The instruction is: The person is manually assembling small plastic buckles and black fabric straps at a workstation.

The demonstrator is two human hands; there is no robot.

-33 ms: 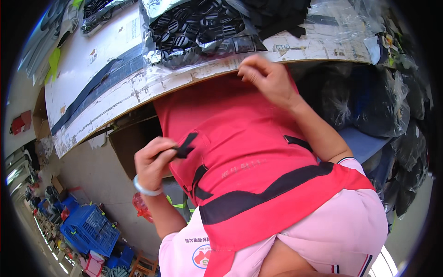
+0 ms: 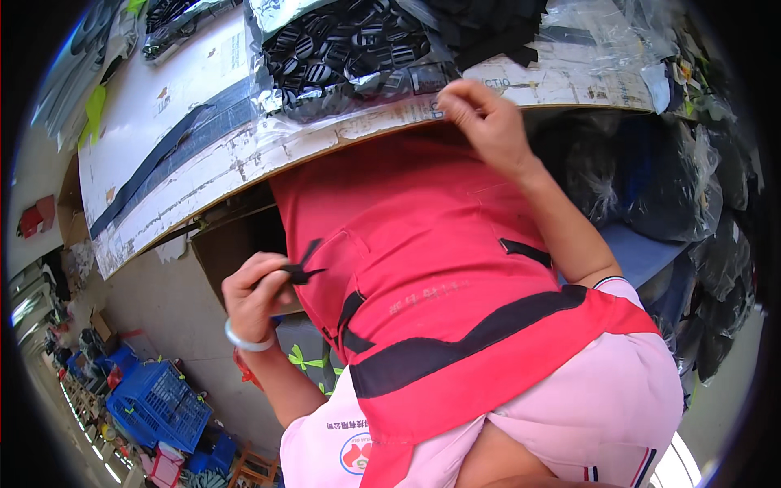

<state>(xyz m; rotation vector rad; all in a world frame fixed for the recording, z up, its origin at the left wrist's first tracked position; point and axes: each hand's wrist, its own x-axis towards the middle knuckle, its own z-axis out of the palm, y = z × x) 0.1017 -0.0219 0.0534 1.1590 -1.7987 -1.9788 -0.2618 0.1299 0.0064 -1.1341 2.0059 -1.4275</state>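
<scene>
My left hand [image 2: 254, 297], with a pale band at its wrist, is closed on a short black webbing strap [image 2: 303, 275] beside my red apron [image 2: 407, 236]. Two loose ends of the strap stick out to the right of the fingers. Over the table's front edge, my right hand [image 2: 492, 126] is curled, thumb and fingers drawn together; whatever is between them, if anything, cannot be made out. Just beyond it on the table lies an open clear bag full of black plastic buckles [image 2: 342, 53]. A pile of black straps [image 2: 496, 32] lies right of that bag.
The worn white tabletop [image 2: 203, 150] spans the far side, a dark strip lying along it. Plastic-wrapped dark bundles [image 2: 663, 179] stand at the right. On the floor at lower left is a blue crate [image 2: 159, 403]. Below the tabletop sits an open cardboard box [image 2: 232, 252].
My left hand has shifted left and slightly toward me, carrying the strap. My right hand has moved a little right and farther over the table edge.
</scene>
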